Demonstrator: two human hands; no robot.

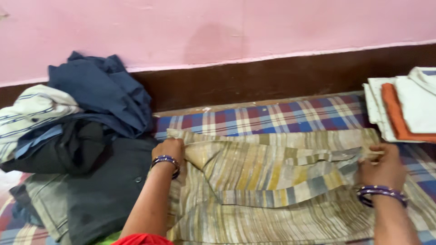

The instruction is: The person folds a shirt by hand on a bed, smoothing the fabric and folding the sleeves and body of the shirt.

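Observation:
A striped beige, yellow and grey garment (272, 181) lies spread flat on a bed with a blue, red and white checked sheet (281, 115). My left hand (170, 149) grips the garment's left edge near its top corner. My right hand (383, 168) pinches the garment's right edge, where a folded flap comes across. Both wrists carry purple bangles.
A heap of unfolded clothes (91, 104), dark blue, black and striped white, fills the left side. A neat stack of folded white and orange cloths (402, 109) sits at the far right. Behind the bed run a dark brown board and a pink wall (218, 31).

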